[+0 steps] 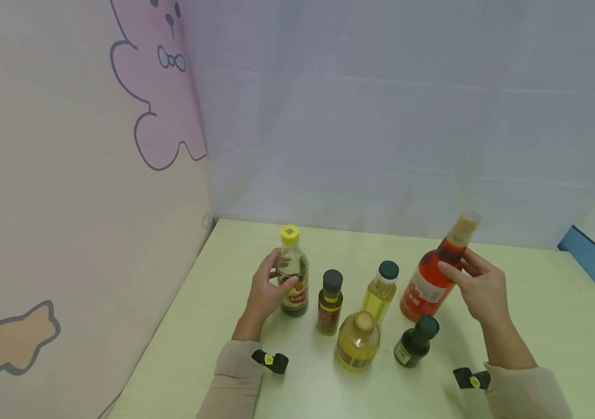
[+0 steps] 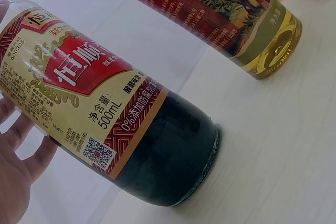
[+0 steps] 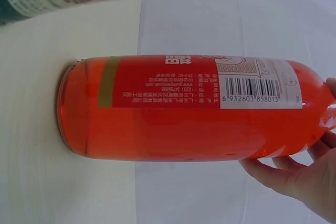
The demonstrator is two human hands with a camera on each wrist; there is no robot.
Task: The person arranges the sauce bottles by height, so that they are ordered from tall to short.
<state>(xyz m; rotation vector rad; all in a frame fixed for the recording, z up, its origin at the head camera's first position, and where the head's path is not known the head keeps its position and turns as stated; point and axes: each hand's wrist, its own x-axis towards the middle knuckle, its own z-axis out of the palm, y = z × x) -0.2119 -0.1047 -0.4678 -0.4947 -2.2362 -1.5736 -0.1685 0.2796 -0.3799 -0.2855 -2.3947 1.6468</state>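
Left hand [image 1: 266,291] curled round the yellow-capped bottle [image 1: 293,273], thumb and fingers [image 2: 21,145] wrapped about its labelled middle; base of that bottle down on the pale green surface [image 1: 538,302], at the left end of the group, upright or nearly so. Right hand [image 1: 478,288] clamped on the shoulder of the red bottle [image 1: 434,276], fingertips [image 3: 278,169] under the curve near its neck; red bottle tilted, top leaning away to the right, base touching or just off the surface, hard to tell which. Between the two held bottles, four more standing untouched: a small dark-capped bottle [image 1: 330,302] with a red label, a slim pale yellow bottle [image 1: 380,291], a squat yellow bottle [image 1: 358,340] at the front, a small dark green bottle [image 1: 414,342] just below the red one. Judged from this: both outer bottles gripped, neither carried clear of the group, all six close together near the middle; grasp done, any lifting or shifting left to do
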